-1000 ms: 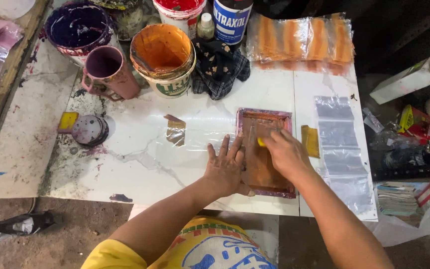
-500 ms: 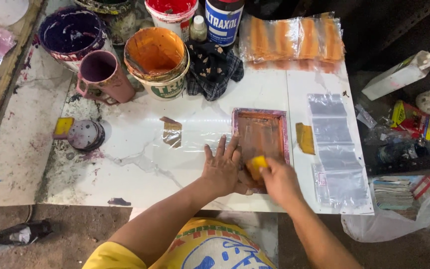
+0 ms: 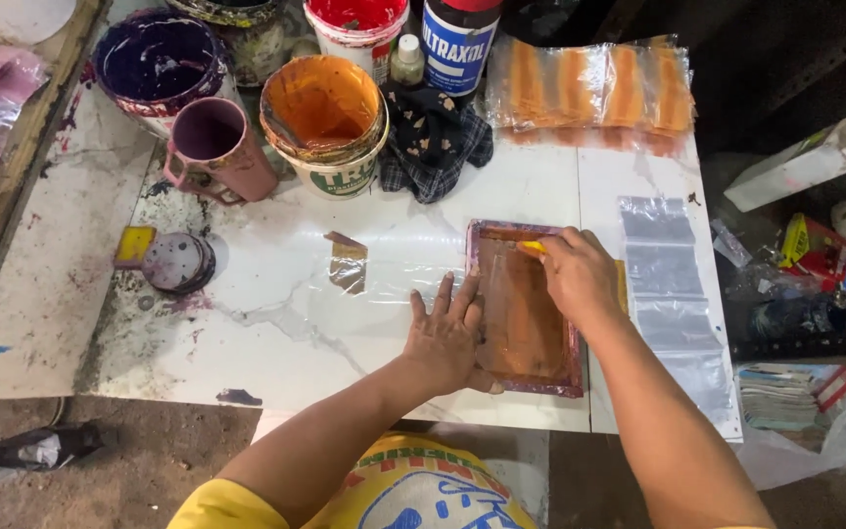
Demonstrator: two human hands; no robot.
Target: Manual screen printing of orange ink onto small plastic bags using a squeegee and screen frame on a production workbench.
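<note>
White table (image 3: 276, 333) | four paint tubs | one frame (image 3: 524, 313), left hand (image 3: 447, 338) flat | right hand (image 3: 575, 274) grips yellow squeegee (image 3: 533, 247)

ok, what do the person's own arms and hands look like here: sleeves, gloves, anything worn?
Both forearms are bare, with no gloves, watch or rings visible on the left hand or right hand. A yellow shirt with blue and red print shows below; a short yellow sleeve edge shows at the left arm.
</note>
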